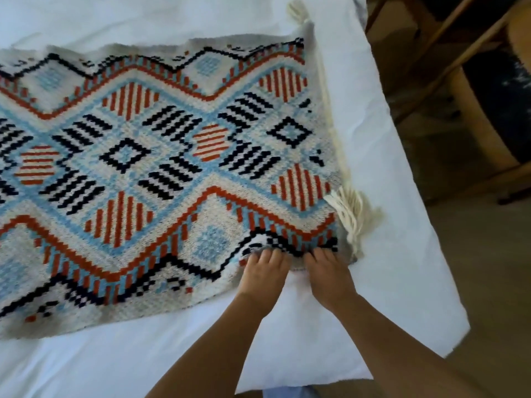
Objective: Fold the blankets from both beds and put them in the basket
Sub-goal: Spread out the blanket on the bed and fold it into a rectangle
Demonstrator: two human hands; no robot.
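I have my left hand [264, 267] and my right hand [330, 272] side by side, almost touching. The fingers of both are bent down over the near edge of the blanket [161, 173] and grip it. The thumbs are hidden under the cloth, so I cannot say how they hold.

Just beyond the fingertips the edge is bunched up a little. From there the blanket runs flat, away from the hands and far to their left, out of the picture. Just to the right of my right hand is its corner with a tassel [356, 214]. The blanket lies as a long band, perhaps doubled once already, but I cannot tell this for sure. Under everything is the white bed [388, 282], whose edge is to the right of the hands.

Farther right, past the bed, stands a round tan thing [471, 116] among wooden bars; I cannot tell if it is the basket.

My judgement is that the task is at an early stage. This blanket is not yet folded small, nothing is in a basket, and the other bed is not in view.
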